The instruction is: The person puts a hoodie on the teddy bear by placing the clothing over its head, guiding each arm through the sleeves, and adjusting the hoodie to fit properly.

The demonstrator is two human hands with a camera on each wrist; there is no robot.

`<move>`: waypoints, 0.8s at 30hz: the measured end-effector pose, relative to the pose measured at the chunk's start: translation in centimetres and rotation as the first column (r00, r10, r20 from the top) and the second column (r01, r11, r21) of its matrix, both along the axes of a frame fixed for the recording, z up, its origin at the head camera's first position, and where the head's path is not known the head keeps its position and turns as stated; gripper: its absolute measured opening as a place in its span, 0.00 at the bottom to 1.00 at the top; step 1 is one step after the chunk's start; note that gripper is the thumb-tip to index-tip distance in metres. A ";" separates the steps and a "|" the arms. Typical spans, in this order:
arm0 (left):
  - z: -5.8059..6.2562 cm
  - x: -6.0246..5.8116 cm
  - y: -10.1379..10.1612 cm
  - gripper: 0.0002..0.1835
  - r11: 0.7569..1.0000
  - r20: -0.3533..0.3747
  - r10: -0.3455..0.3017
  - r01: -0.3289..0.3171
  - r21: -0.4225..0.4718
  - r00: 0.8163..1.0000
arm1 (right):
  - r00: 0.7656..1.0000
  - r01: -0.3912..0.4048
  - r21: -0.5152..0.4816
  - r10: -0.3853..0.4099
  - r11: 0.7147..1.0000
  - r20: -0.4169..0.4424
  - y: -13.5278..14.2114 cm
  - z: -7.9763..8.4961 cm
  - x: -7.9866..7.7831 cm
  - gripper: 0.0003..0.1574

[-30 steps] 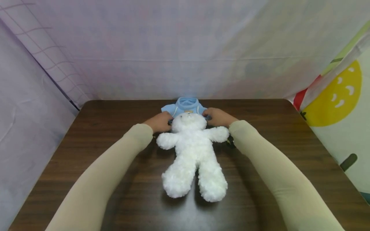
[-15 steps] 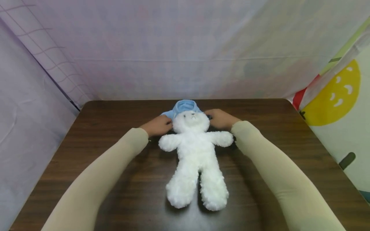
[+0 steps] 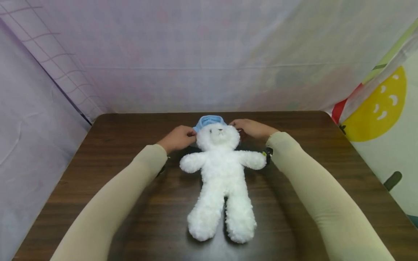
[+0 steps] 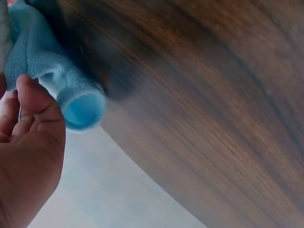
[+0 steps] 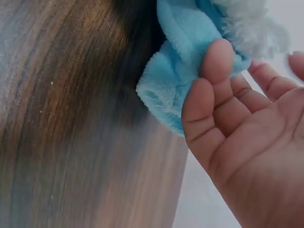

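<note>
A fluffy white plush bear (image 3: 225, 170) lies on its back in the head view, arms out and legs towards me. A small light-blue fleece shirt (image 3: 210, 120) shows behind the top of its head, its neck band uppermost. My left hand (image 3: 177, 138) pinches the shirt beside the head; in the left wrist view an open sleeve (image 4: 84, 110) hangs past the fingers. At the head's other side is my right hand (image 3: 254, 128). Its fingers touch the blue cloth (image 5: 187, 38) in the right wrist view, thumb apart from them. Most of the shirt is hidden by the head.
The dark wooden table (image 3: 130, 203) runs back to a pale curtain (image 3: 209, 54). Another curtain hangs at the left, and a cloth with a yellow fruit print (image 3: 378, 108) at the right. Both forearms flank the bear.
The bear has shifted slightly towards me and its head has tipped to face up more. Less of the shirt shows behind it. My right hand has moved slightly outward, its fingers looser.
</note>
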State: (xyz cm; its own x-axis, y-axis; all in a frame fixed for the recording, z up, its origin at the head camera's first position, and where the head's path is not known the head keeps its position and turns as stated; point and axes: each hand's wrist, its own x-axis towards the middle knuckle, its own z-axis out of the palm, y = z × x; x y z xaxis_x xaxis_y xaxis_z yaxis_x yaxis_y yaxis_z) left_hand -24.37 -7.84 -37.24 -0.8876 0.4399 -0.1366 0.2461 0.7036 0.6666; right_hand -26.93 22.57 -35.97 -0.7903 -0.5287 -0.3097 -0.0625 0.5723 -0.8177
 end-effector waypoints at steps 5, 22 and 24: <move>0.2 0.2 0.1 0.14 0.999 -0.018 0.029 -0.028 0.027 0.999 | 0.999 -0.019 0.012 0.018 1.000 0.032 0.3 0.4 0.2 0.32; 2.2 -0.8 0.1 0.26 0.979 0.396 0.024 -0.102 0.179 0.918 | 0.994 -0.061 0.106 0.070 0.992 -0.084 -0.7 1.8 0.0 0.25; 2.6 -0.9 0.1 0.30 0.981 0.417 0.013 -0.091 0.169 0.909 | 0.991 -0.072 0.128 0.086 0.989 -0.105 -0.9 2.0 0.0 0.26</move>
State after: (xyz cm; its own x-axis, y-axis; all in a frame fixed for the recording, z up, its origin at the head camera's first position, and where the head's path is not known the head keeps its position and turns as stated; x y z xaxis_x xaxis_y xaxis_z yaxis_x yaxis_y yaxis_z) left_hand -25.25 -7.79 -34.66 -0.7910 0.4468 -0.4181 -0.1121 0.5659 0.8168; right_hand -26.93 21.70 -33.95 -0.7804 -0.5539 -0.2902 -0.1973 0.6585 -0.7262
